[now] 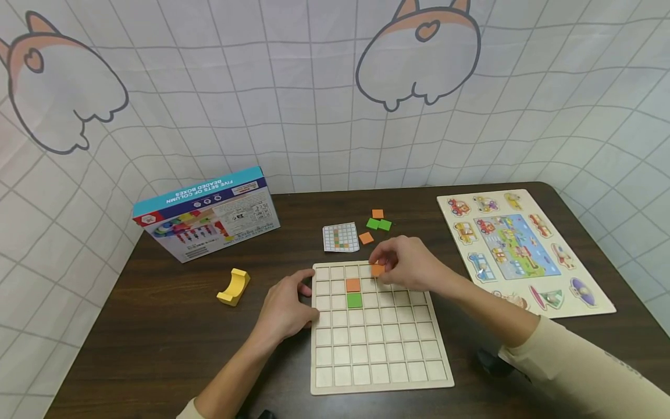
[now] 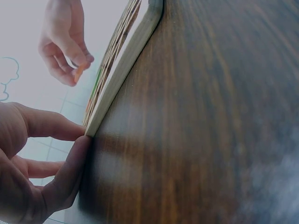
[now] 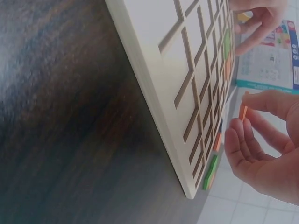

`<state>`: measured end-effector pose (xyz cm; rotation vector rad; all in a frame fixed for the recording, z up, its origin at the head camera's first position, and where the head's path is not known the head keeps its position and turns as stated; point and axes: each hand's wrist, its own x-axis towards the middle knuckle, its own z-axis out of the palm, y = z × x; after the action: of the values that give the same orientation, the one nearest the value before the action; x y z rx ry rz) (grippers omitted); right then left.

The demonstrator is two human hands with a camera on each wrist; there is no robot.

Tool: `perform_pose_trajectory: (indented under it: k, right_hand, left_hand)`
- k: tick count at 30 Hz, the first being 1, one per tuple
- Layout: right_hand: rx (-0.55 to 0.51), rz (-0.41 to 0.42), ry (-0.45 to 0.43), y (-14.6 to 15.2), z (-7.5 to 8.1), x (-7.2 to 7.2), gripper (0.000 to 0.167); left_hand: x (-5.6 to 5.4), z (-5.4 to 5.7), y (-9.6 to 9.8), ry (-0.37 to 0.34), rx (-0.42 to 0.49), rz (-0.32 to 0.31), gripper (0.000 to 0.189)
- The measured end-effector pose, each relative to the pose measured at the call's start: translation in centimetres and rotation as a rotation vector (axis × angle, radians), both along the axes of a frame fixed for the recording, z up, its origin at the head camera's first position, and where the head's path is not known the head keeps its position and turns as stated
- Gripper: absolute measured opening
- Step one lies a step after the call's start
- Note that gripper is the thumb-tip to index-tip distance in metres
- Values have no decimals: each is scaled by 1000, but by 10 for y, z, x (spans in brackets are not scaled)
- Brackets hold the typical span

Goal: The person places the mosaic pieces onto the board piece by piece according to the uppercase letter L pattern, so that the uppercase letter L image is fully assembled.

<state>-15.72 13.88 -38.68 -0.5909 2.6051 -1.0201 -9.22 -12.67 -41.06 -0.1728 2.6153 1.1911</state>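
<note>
A pale wooden grid board [image 1: 388,350] lies flat on the table, with an orange square tile [image 1: 353,285] and a green square tile [image 1: 354,300] set in one column. My left hand [image 1: 285,308] touches the board's left edge, thumb and forefinger spread along it. In the left wrist view, fingertips of that hand [image 2: 77,133] meet the wooden rim. My right hand [image 1: 410,265] pinches another orange tile [image 3: 243,111] between thumb and fingers, over the board's far rows. The right wrist view shows this tile held on edge, above the grid.
Behind the board lie a small printed grid card [image 1: 340,237] and loose orange and green tiles [image 1: 384,224]. A yellow curved block [image 1: 234,287] and a cardboard box [image 1: 209,215] are on the left. A picture puzzle board [image 1: 576,297] lies at right.
</note>
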Motion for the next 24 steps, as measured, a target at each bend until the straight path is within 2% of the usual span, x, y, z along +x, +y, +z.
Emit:
perform_pose_trajectory:
  k: [24]
  right_hand:
    - [-4,19,1,-11,-4,18,24]
  left_hand:
    - [0,-3,-1,15,-4,-8,80]
